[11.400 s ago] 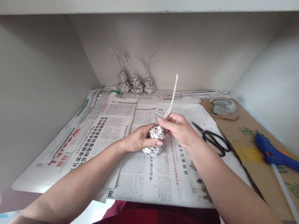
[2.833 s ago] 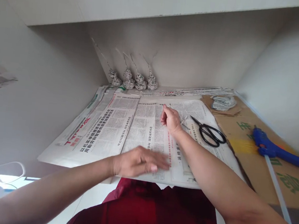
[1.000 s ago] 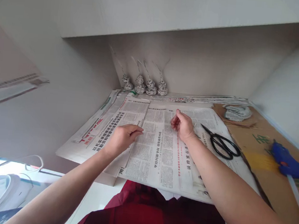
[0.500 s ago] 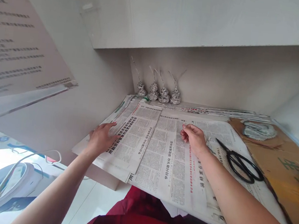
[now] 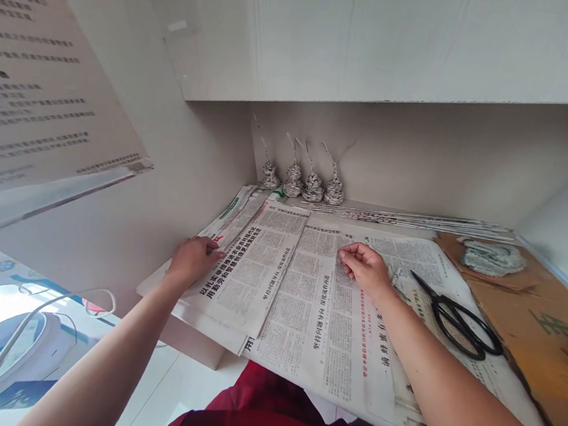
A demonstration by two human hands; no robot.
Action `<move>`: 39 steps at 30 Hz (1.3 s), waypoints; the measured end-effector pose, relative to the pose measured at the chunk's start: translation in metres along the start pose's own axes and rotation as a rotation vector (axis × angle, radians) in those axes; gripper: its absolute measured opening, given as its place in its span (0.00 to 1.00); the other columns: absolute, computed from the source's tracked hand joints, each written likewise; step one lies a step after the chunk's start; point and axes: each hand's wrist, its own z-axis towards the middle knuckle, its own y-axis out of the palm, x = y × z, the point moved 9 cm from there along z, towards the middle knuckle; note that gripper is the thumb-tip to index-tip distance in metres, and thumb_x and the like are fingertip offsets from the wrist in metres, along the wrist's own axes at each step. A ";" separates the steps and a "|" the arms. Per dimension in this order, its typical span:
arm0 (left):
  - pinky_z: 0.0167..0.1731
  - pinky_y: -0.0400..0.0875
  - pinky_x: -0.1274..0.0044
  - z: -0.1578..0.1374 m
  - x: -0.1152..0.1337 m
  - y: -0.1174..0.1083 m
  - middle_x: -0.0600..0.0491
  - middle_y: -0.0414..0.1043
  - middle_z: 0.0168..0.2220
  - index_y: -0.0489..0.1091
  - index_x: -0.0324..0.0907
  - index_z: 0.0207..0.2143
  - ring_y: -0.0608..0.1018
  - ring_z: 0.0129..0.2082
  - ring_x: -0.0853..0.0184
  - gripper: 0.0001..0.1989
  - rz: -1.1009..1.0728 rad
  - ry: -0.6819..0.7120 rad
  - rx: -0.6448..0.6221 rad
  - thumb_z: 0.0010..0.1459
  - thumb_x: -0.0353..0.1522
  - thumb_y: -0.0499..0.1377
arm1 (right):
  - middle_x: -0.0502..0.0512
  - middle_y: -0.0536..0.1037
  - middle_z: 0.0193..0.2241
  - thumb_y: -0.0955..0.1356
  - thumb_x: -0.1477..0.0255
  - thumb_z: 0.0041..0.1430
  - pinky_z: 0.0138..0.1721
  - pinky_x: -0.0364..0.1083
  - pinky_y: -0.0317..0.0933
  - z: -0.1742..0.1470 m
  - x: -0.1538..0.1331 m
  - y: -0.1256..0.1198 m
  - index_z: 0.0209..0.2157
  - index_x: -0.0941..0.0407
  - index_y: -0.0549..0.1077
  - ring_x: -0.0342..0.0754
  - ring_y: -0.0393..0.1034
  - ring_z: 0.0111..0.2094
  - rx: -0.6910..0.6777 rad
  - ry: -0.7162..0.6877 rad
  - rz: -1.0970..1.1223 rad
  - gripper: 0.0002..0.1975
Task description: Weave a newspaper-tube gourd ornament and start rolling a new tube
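Note:
My left hand [image 5: 193,260] rests by the left edge of a cut newspaper sheet [image 5: 253,264], fingers bent and the thumb apart from them. That sheet lies on top of a larger spread of newspaper [image 5: 299,308]. Over the larger spread is my right hand [image 5: 366,266], its thumb and fingertips pressed together; I cannot make out whether anything thin is between them. To the right of it, black-handled scissors [image 5: 459,320] lie with the blades pointing to the back left.
Several gourd-shaped coils of twisted paper [image 5: 313,188] stand along the back wall. Thin rolled paper sticks [image 5: 414,221] lie beside them. At the right is cardboard [image 5: 530,310] with a greyish bundle [image 5: 493,258] on it. A cabinet panel [image 5: 381,41] overhangs the work surface.
My left hand has drawn its fingers in from a wider spread and shifted slightly on the sheet. My right hand stays closed in nearly the same place. The view has tilted a little upward.

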 end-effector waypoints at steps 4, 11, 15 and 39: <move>0.34 0.65 0.72 0.002 0.007 -0.001 0.46 0.77 0.35 0.72 0.42 0.29 0.77 0.36 0.56 0.12 -0.092 0.042 0.011 0.52 0.41 0.58 | 0.48 0.72 0.19 0.73 0.56 0.48 0.18 0.41 0.54 -0.001 -0.003 0.002 0.24 0.55 0.71 0.40 0.62 0.18 -0.012 -0.017 0.001 0.17; 0.32 0.65 0.75 -0.010 0.058 0.003 0.53 0.74 0.30 0.63 0.42 0.33 0.75 0.31 0.64 0.19 -0.918 0.081 0.000 0.48 0.45 0.63 | 0.50 0.74 0.21 0.70 0.54 0.52 0.17 0.40 0.54 -0.006 -0.008 0.012 0.25 0.56 0.73 0.40 0.62 0.18 -0.075 -0.016 0.012 0.18; 0.29 0.64 0.78 -0.018 0.118 0.019 0.53 0.76 0.30 0.63 0.42 0.38 0.73 0.25 0.69 0.24 -1.264 0.041 -0.237 0.44 0.43 0.68 | 0.51 0.76 0.25 0.71 0.59 0.52 0.17 0.39 0.55 -0.011 -0.008 0.023 0.38 0.56 0.78 0.40 0.65 0.20 -0.180 -0.009 -0.011 0.17; 0.34 0.67 0.74 -0.133 0.197 0.032 0.52 0.70 0.31 0.64 0.42 0.31 0.71 0.32 0.67 0.10 -1.246 0.519 -0.654 0.54 0.31 0.65 | 0.54 0.79 0.40 0.73 0.68 0.54 0.31 0.40 0.66 -0.029 -0.014 0.059 0.45 0.53 0.79 0.42 0.72 0.34 -0.396 0.165 0.512 0.16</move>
